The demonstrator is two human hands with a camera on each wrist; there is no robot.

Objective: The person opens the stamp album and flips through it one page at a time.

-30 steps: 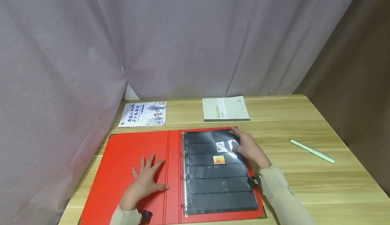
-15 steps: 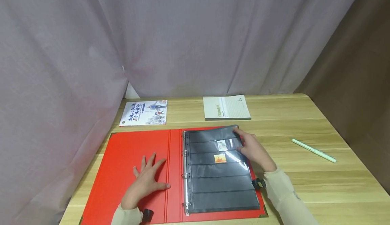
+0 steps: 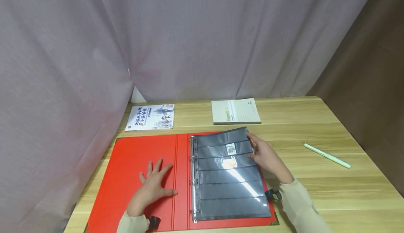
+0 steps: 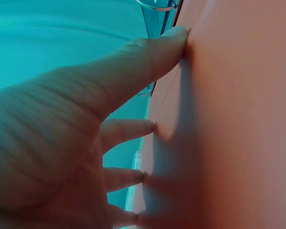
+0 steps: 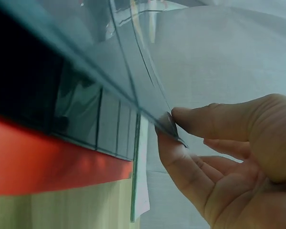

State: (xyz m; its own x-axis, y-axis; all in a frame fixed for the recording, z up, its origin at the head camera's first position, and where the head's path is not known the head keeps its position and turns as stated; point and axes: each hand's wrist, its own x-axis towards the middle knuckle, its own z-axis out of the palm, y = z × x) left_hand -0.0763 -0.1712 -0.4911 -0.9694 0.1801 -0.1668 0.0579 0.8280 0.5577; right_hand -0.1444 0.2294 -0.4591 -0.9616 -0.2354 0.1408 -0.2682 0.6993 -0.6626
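A red ring binder (image 3: 142, 156) lies spread on the table, its metal rings (image 3: 193, 182) along the middle. Black pocket pages fill its right side. My right hand (image 3: 268, 157) pinches the outer edge of the top page (image 3: 230, 191) near its upper corner, between thumb and fingers. In the right wrist view that page (image 5: 128, 90) is lifted and bent, apart from the pages beneath. Two stamps sit in its pockets: a pale stamp (image 3: 231, 149) and, below it, one washed out by glare (image 3: 229, 163). My left hand (image 3: 153, 187) rests with spread fingers on the bare red cover.
Behind the binder lie a white illustrated booklet (image 3: 150, 117) at the left and a cream notebook (image 3: 236, 111) marked "Gambit" in the middle. A pale green pen (image 3: 327, 155) lies on the wooden table (image 3: 315, 191) to the right. Grey curtain hangs behind.
My right hand has lifted the page's upper outer corner up off the stack, and glare has slid across the pockets. My left hand stays where it was on the cover.
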